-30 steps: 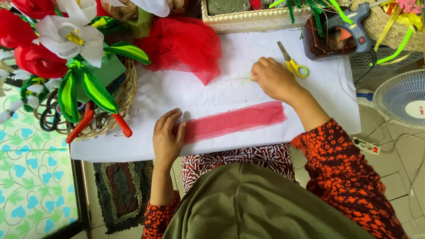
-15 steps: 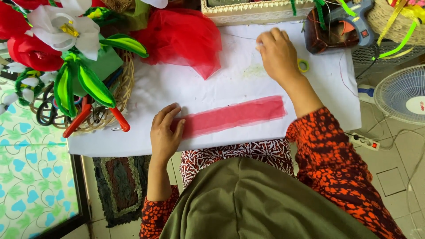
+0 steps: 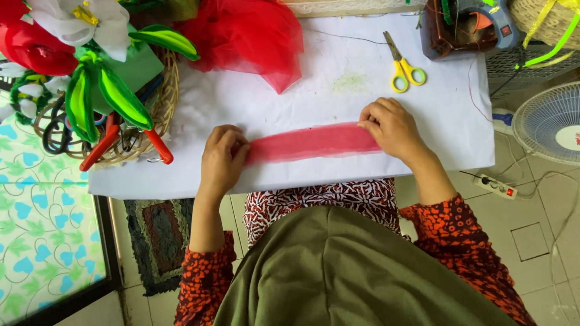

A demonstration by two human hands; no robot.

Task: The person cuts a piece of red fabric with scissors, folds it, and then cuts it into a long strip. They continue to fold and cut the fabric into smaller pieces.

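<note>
A long strip of thin red mesh fabric [image 3: 311, 142] lies flat across the white paper-covered table [image 3: 338, 66]. My left hand [image 3: 221, 162] presses its left end down with the fingers curled on it. My right hand [image 3: 393, 128] holds the strip's right end, fingertips pinching the edge. Yellow-handled scissors [image 3: 402, 65] lie on the table just beyond my right hand, apart from it. A heap of red mesh fabric [image 3: 251, 33] sits at the table's far side, above the strip.
A wicker basket [image 3: 162, 102] with artificial flowers, green leaves and red-handled pliers [image 3: 115, 137] stands at the left. A glue gun [image 3: 492, 17] rests in a brown tray at the far right. On the floor to the right are a fan [image 3: 551, 124] and a power strip [image 3: 498, 187].
My right hand came back from the scissors at the far side and took hold of the strip's right end. My left hand stayed on the left end.
</note>
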